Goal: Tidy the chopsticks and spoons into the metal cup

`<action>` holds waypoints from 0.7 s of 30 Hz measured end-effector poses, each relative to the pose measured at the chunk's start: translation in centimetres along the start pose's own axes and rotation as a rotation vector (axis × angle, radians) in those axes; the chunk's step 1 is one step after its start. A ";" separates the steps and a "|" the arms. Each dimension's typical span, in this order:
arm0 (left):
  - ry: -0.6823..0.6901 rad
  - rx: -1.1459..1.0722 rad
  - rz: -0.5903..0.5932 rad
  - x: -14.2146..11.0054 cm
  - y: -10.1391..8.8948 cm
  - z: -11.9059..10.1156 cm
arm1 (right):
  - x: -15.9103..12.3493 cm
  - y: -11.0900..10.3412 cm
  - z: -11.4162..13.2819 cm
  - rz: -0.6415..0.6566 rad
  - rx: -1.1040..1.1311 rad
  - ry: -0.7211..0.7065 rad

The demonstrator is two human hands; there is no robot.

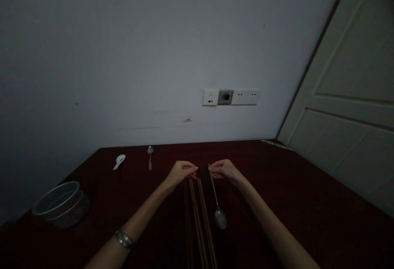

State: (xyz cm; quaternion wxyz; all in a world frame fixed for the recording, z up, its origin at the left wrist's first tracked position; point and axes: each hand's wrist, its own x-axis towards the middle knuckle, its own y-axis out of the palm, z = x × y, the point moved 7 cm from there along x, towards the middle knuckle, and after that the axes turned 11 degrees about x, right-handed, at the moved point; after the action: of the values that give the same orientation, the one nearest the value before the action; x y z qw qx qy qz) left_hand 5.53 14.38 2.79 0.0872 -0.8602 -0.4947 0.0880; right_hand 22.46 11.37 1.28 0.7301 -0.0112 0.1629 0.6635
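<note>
My right hand (224,169) pinches the thin handle end of a long metal spoon (220,218), whose bowl points toward me on the dark red table. My left hand (184,169) is closed, thumb and fingertips together, just above the far ends of several wooden chopsticks (197,219). Whether anything small is between those fingertips cannot be made out. The chopsticks lie lengthwise in groups, left of the long spoon, and their near ends run out of view.
At the left stands a clear plastic tub (61,204). A white spoon (119,161) and a small metal spoon (150,157) lie toward the back left. Behind the table (252,158) rises a wall with sockets (245,97); a pale door (347,109) is at the right.
</note>
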 end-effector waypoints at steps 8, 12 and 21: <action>-0.006 0.009 -0.078 0.3 -3.3 1.5 | 1.0 0.9 -3.4 0.045 -0.115 0.109; -0.005 0.009 -0.092 0.3 -3.7 1.6 | 1.3 1.2 -4.5 0.055 -0.160 0.123; -0.019 -0.009 -0.074 0.6 -3.5 2.0 | 1.0 1.2 -4.4 -0.023 -0.366 0.097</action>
State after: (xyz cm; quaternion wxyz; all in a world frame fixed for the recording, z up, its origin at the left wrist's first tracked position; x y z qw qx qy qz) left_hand 2.38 16.75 1.60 0.0818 -0.8408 -0.5274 0.0907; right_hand 20.40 11.44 -2.86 0.7147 -0.1778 0.0745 0.6724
